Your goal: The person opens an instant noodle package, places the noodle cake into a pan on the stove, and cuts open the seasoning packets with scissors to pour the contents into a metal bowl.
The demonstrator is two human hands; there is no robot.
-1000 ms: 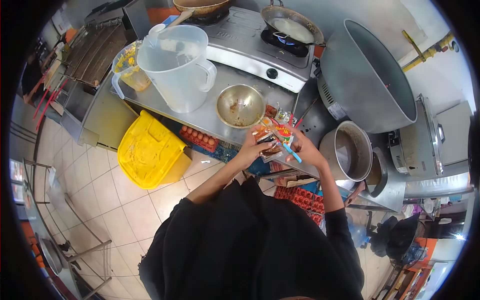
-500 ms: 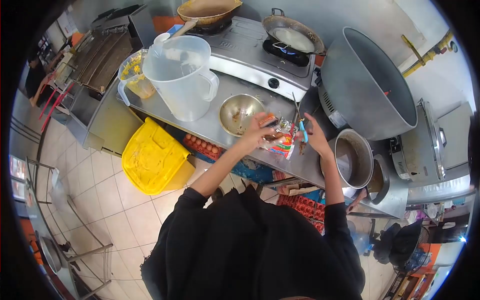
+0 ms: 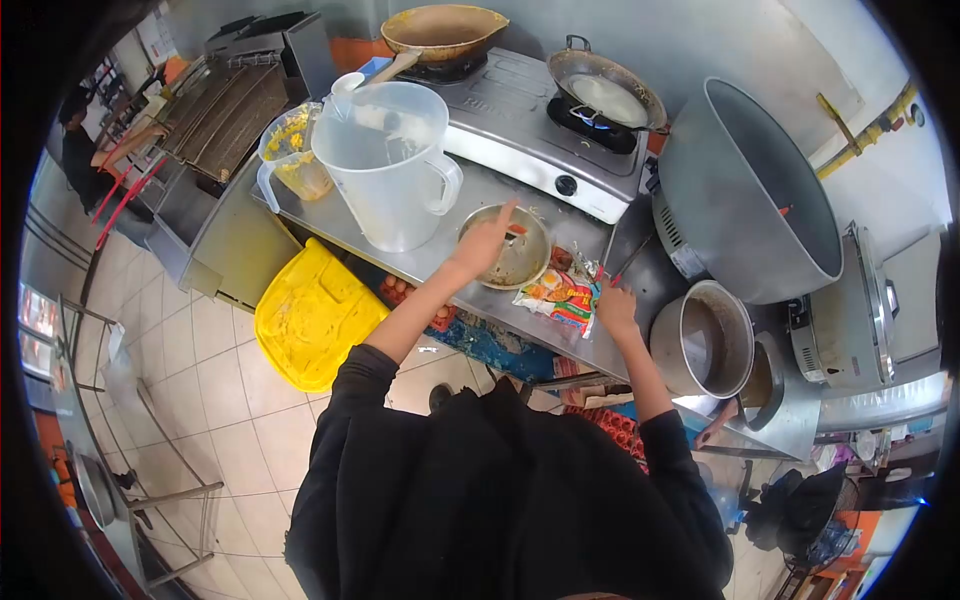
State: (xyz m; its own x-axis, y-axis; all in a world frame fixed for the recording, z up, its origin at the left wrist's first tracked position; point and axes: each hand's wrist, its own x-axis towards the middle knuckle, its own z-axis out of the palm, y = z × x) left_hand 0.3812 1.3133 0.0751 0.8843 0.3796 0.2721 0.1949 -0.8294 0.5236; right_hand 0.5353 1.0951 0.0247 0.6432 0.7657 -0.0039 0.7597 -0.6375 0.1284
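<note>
Head view. The left hand [image 3: 482, 250] is above the steel bowl [image 3: 531, 262], forefinger extended, and hides part of the rim. A small sachet [image 3: 516, 232] shows at its fingertips; whether they pinch it or it lies in the bowl cannot be told. The right hand [image 3: 616, 304] is curled narrow beside a red-handled tool [image 3: 601, 275]; a grip on it cannot be confirmed. The noodle packet [image 3: 562, 298] lies at the front edge of the counter [image 3: 490, 188], between bowl and right hand.

A large jug [image 3: 385, 195] stands left of the bowl, a soiled small jug [image 3: 303, 182] towards the left end. The stove [image 3: 485, 95] occupies the back edge; a pan [image 3: 641, 88] sits over a lit flame. A pot [image 3: 672, 340] stands close by the right forearm, crowding that side, with a grey cooker [image 3: 712, 235] behind.

A yellow bin [image 3: 315, 315] stands on the tiled floor [image 3: 215, 385] below the front edge, near egg trays [image 3: 440, 320]. Another person [image 3: 80, 160] is at the far left, beside a grill [image 3: 230, 115].
</note>
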